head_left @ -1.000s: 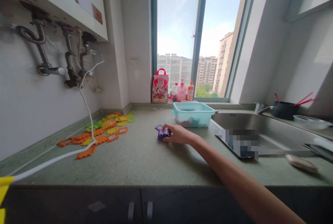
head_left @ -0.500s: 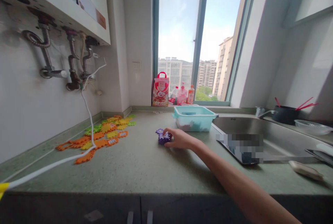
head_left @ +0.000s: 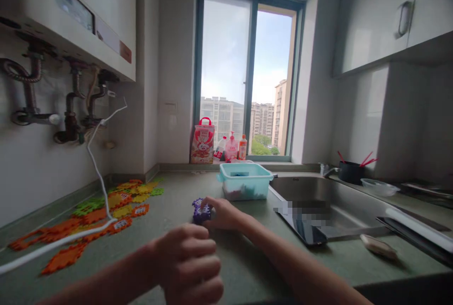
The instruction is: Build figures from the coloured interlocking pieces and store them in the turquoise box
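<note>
A small stack of purple, jagged-edged puzzle pieces [head_left: 200,213] stands on the counter in the middle of the head view. The fingers of my right hand [head_left: 223,213] are closed around its right side. Nearer to me, my left hand [head_left: 193,260] is curled into a fist above the counter, apart from the stack. Its palm side is hidden, so I cannot tell what it holds, if anything. Orange, yellow and green puzzle pieces [head_left: 122,199] of the same kind lie spread out on the left.
Behind my right hand is a turquoise plastic tub [head_left: 246,187] with things inside. A steel sink [head_left: 354,210] lies to the right, a phone [head_left: 306,232] at its near edge. A white cable [head_left: 97,163] crosses the left pieces. Bottles [head_left: 231,148] stand by the window.
My left hand has come into view from below as a fist. My right hand is still on the purple stack. The view has tilted up and shifted to the right.
</note>
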A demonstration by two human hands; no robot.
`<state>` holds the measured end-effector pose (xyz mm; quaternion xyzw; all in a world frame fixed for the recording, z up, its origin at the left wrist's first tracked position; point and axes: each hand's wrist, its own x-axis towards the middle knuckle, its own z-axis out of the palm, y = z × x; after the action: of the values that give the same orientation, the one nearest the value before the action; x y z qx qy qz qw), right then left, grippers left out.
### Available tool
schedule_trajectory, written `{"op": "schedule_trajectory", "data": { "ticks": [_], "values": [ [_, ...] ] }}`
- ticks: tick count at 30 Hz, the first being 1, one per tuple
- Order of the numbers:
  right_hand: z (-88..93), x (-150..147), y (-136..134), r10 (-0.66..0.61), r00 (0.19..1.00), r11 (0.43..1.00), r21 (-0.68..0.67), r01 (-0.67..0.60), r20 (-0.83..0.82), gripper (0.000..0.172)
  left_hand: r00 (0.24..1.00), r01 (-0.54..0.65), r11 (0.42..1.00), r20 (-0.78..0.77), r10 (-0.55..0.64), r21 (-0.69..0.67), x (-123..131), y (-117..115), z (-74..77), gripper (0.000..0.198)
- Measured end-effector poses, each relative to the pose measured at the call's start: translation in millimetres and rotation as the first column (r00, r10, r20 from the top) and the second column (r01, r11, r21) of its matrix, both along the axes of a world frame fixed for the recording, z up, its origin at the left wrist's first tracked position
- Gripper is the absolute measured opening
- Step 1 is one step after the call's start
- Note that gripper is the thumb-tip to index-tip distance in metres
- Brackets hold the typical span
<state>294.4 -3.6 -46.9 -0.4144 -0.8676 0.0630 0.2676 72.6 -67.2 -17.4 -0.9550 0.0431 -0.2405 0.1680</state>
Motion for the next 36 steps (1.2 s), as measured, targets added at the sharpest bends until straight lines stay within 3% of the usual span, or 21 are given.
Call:
{"op": "schedule_trajectory", "data": {
  "ticks": [2, 4, 7, 9, 13, 22, 26, 32, 36],
  "values": [
    [0.5, -1, 6, 0.029, 1.0, 1.0, 0.011, -0.029, 0.005, 0.048, 1.0, -0.008, 0.998, 0.0, 0.008, 0.058, -1, 32, 16.5, 0.037],
    [0.8, -1, 12, 0.069, 0.997, 0.998, 0.011, -0.069, 0.031, 0.049, 0.992, -0.126, 0.99, 0.022, 0.125, 0.066, -9, 69, 23.7, 0.036],
    [-1.6, 0, 17, 0.112, 0.994, 0.993, 0.047, -0.113, 0.017, 0.052, 0.956, -0.288, 0.958, 0.053, 0.288, -0.017, -25, 109, 12.1, 0.039],
    [-3.8, 1, 15, 0.116, 0.993, 0.99, 0.076, -0.116, 0.003, 0.054, 0.918, -0.372, 0.919, 0.091, 0.385, -0.134, -32, 119, -2.6, 0.041],
    [-1.8, 4, 5, 0.1, 0.994, 0.991, 0.085, -0.104, 0.05, 0.056, 0.886, -0.418, 0.858, 0.074, 0.458, -0.298, -30, 114, -19.5, 0.046],
    [1.7, 11, 4, 0.155, 0.988, 0.988, -0.006, -0.155, -0.009, 0.047, 0.896, -0.416, 0.84, 0.003, 0.445, -0.348, -19, 113, -20.8, 0.059],
    [0.7, 10, 5, 0.118, 0.993, 0.993, -0.015, -0.118, -0.015, 0.048, 0.894, -0.428, 0.834, -0.028, 0.447, -0.348, -18, 108, -17.7, 0.06],
    [2.7, 14, 4, 0.15, 0.989, 0.989, -0.017, -0.15, -0.012, 0.049, 0.891, -0.428, 0.816, -0.028, 0.454, -0.39, -16, 108, -20.7, 0.04],
    [2.3, 16, 4, 0.163, 0.986, 0.986, -0.02, -0.163, -0.022, 0.048, 0.888, -0.42, 0.772, -0.041, 0.457, -0.477, -16, 112, -24.9, 0.041]
  ]
}}
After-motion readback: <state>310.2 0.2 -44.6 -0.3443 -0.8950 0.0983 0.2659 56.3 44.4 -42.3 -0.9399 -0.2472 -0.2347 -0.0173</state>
